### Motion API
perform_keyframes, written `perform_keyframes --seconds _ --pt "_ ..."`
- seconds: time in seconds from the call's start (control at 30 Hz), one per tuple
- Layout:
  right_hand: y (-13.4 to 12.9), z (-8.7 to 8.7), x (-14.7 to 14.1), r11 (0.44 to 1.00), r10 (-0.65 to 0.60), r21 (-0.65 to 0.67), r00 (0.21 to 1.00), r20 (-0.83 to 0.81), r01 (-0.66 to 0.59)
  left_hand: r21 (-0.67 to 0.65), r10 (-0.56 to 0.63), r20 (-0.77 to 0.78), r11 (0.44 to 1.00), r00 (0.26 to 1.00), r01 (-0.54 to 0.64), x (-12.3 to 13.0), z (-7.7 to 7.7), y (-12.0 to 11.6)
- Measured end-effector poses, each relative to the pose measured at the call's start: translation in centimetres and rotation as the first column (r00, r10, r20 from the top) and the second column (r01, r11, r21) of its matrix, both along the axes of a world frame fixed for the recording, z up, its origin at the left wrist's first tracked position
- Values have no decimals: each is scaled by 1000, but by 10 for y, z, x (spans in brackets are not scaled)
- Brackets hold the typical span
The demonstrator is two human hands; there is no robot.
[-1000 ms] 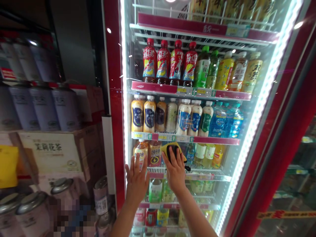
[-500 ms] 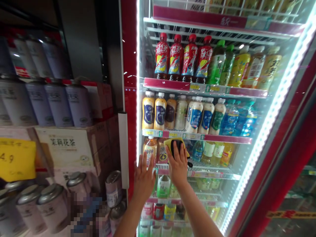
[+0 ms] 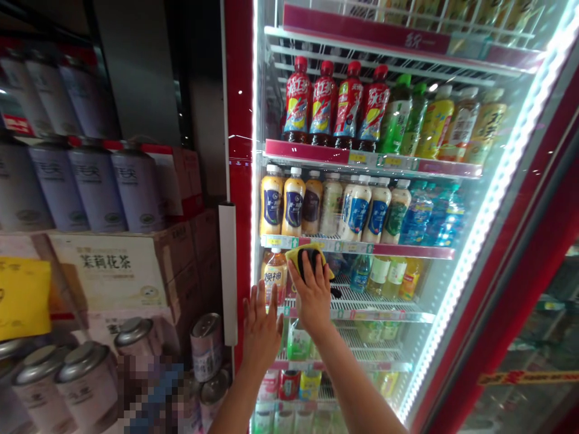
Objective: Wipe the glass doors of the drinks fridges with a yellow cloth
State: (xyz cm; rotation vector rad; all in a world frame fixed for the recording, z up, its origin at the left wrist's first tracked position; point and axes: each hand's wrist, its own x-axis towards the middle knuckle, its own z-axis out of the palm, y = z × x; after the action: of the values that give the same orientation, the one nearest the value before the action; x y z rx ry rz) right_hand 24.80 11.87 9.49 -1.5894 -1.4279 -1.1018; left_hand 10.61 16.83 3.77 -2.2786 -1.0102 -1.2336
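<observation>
While my right hand [image 3: 313, 295] presses a yellow-and-black cleaning pad [image 3: 306, 260] flat against the glass door [image 3: 407, 325] of a drinks cooler, its fingers spread over the pad, my left hand [image 3: 261, 331] stays open, fingers splayed, just beside it and holding nothing. Pad sits just below the pink shelf strip [image 3: 407, 251], near an orange drink bottle [image 3: 274, 280] behind the glass. Left of the cooler, lilac tins [image 3: 97, 190] stand on cardboard cartons [image 3: 106, 271].
</observation>
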Motion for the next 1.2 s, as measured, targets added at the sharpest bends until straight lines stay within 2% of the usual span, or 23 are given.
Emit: perform_keyframes --seconds 0.1,0.17,0.27,0.37,0.43,0.53,0.6,0.67,0.77,0.83,0.9,1.0,1.1,1.2 --pt "-15 -23 8 992 69 -113 987 145 -53 10 -21 -1 1000 1000 21 -2 -1 3" --pt "-27 -30 20 993 56 -115 985 162 -37 32 -36 0 999 999 36 -3 -1 5" --pt "-27 -16 27 999 -36 -30 996 78 39 67 -44 14 997 999 43 -4 0 6" --pt "-7 9 12 997 -68 20 998 17 68 66 -33 18 997 999 31 -4 3 7" --pt "3 16 -2 999 -46 24 999 25 45 77 -23 5 997 1000 22 -5 5 8" --pt "0 3 -8 998 51 -44 991 127 -45 104 -11 -10 994 1000 12 -8 6 9" --pt "-11 -10 -2 990 115 -105 973 199 -95 117 -12 -13 993 1000 13 -11 7 8" --pt "-19 -16 7 989 118 -116 972 202 -96 116 -19 -19 993 1000 21 -17 9 4" --pt "-13 -5 7 998 39 -47 995 87 -35 110 -36 -35 993 999 40 -26 15 -4" --pt "2 8 -4 1000 14 -11 1000 28 -14 110 -36 -46 993 998 41 -32 18 -10" --pt "14 16 -19 999 32 -21 999 35 -32 109 -23 -51 994 998 28 -36 21 -15" --pt "14 7 -28 990 116 -96 984 134 -103 124 -6 -49 992 999 12 -42 20 -20" --pt "-6 -13 -15 970 199 -181 954 226 -159 125 7 -45 992 999 -1 -49 13 -22" --pt "-18 -14 -2 976 176 -165 962 210 -143 102 25 -58 995 998 -19 -57 6 -22"
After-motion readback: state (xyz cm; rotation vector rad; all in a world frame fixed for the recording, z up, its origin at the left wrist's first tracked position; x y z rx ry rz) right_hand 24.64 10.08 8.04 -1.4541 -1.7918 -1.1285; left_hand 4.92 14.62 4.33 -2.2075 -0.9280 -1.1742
